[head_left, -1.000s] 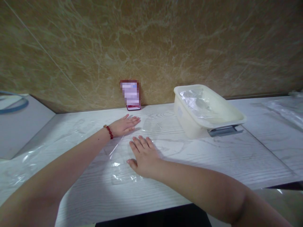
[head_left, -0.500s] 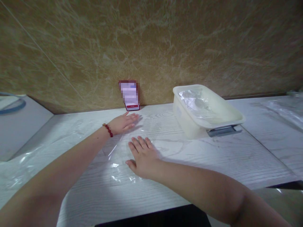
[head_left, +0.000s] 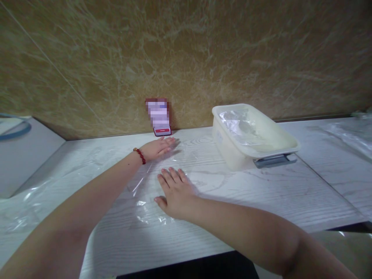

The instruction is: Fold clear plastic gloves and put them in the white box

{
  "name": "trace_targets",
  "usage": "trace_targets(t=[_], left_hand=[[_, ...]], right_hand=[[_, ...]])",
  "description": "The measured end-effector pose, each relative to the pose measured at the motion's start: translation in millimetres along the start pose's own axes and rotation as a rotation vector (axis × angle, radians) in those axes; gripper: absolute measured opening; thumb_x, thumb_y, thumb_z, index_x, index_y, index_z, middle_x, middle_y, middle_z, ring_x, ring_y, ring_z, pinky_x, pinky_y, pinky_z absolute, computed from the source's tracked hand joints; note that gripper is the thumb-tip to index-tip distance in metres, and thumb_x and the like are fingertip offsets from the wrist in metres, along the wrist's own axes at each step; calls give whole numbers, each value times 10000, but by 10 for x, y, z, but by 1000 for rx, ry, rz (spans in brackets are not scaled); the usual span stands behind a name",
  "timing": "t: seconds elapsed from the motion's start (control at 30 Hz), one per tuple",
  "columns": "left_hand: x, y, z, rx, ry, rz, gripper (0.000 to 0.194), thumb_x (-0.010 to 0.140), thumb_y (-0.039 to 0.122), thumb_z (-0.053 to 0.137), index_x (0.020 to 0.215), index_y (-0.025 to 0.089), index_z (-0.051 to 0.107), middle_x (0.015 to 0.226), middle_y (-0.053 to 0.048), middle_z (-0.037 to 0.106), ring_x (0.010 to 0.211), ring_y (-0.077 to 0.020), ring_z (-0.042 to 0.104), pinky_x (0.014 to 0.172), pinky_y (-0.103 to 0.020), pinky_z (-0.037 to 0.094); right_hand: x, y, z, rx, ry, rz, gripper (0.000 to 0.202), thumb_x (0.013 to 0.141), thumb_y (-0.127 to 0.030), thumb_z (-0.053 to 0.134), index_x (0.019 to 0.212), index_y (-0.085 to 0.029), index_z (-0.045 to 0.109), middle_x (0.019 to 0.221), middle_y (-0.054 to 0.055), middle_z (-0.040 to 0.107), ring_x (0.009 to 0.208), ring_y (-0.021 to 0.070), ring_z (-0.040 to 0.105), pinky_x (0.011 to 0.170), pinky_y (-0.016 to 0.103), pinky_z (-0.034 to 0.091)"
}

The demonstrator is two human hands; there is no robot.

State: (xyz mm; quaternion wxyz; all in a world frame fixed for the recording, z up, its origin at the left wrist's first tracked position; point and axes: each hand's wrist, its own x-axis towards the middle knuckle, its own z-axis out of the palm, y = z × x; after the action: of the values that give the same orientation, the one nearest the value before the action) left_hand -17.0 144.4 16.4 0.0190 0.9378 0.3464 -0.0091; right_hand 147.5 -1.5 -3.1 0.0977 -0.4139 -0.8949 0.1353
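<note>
A clear plastic bag (head_left: 142,207) lies spread on the white wood-grain table (head_left: 250,201); its outline is hard to make out. My left hand (head_left: 158,148), with a red bead bracelet (head_left: 140,155) at the wrist, rests flat near the far edge of the plastic, just below a propped phone (head_left: 162,126). Its fingers point right and hold nothing. Closer to me, my right hand (head_left: 176,193) lies palm down on the plastic, fingers spread and thumb apart.
A cream plastic box (head_left: 229,151) with a grey latch stands at right, clear packaging (head_left: 241,126) inside it. More clear plastic (head_left: 348,135) lies at far right. On the left is a white container (head_left: 31,155) with a blue rim. A marble-patterned wall (head_left: 186,58) rises behind.
My left hand has slid a little to the right and slightly away from me, along the plastic. My right hand stays in place.
</note>
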Motion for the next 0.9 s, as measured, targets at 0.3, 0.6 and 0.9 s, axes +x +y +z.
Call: trace_targets(t=[0.3, 0.6, 0.9], left_hand=[[-719, 504, -442, 83, 102, -83, 494, 884, 347, 147, 1311, 112, 229, 1353, -80, 294, 1244, -152, 230, 1037, -339, 142], [-1376, 1044, 80, 100, -42, -127, 518, 878, 368, 215, 1340, 156, 124, 1381, -73, 218, 1263, -169, 170, 1032, -368, 138], [-1338, 1019, 210, 147, 1, -255, 527, 867, 423, 225, 1320, 155, 221, 1370, -106, 239, 1252, -204, 206, 1013, -390, 176]], right_hand=[[6, -5, 1, -15, 11, -8, 631, 816, -508, 232, 1305, -111, 268, 1379, 103, 216, 1265, 268, 106, 1022, 447, 32], [-5, -2, 37, -47, 42, -25, 607, 822, -492, 239, 1308, -130, 270, 1387, 83, 199, 1272, 256, 88, 1024, 438, 40], [5, -12, 34, -71, 25, -13, 620, 821, -507, 224, 1316, -133, 251, 1388, 81, 195, 1275, 246, 74, 1025, 432, 33]])
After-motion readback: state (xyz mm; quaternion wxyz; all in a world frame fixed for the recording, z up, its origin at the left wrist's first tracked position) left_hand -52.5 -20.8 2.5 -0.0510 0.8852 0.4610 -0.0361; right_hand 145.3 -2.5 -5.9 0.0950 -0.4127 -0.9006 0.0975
